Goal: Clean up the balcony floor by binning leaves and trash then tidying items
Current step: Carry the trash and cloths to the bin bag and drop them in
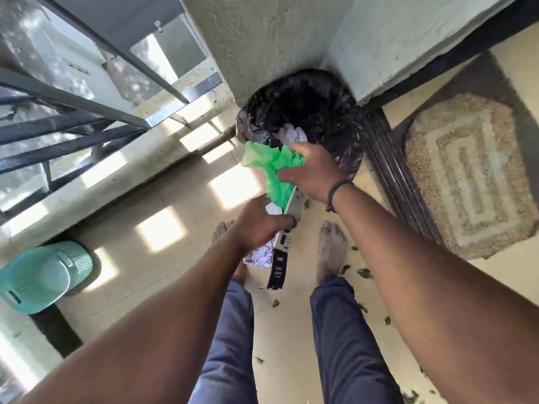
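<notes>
A long, flat cardboard box (pixel 280 258), black and white with small print on its near end, is held in front of the body, above the floor and between the two bare feet. Its long axis runs from the near end by the knees up and away toward the bin, so the far end points at the bin's opening. The box is gripped at its middle by the left hand (pixel 259 225), whose fingers are curled around it. White crumpled paper (pixel 261 256) is seen pressed against the box under this hand.

A thin, wrinkled green plastic bag (pixel 271 167) is pinched by the right hand (pixel 310 173) just above the far end of the box, at the near edge of the bin. A dark cord bracelet (pixel 335 195) is worn on the right wrist.

The bin (pixel 326 112) is round and lined with a shiny black plastic bag; it stands in the corner against the rough pale wall (pixel 262 39). Inside it, a crumpled white paper (pixel 291 132) lies near the front rim.

The floor (pixel 175 199) is made of smooth beige tiles with bright squares of sunlight. Small dry leaves (pixel 364 272) are scattered on it at the right foot. A coarse woven doormat (pixel 466 176) with a spiral pattern lies to the right, beyond a dark door track. A teal plastic basket (pixel 43 275) with a perforated wall is lying on its side at the left, below the metal railing (pixel 73 112).
</notes>
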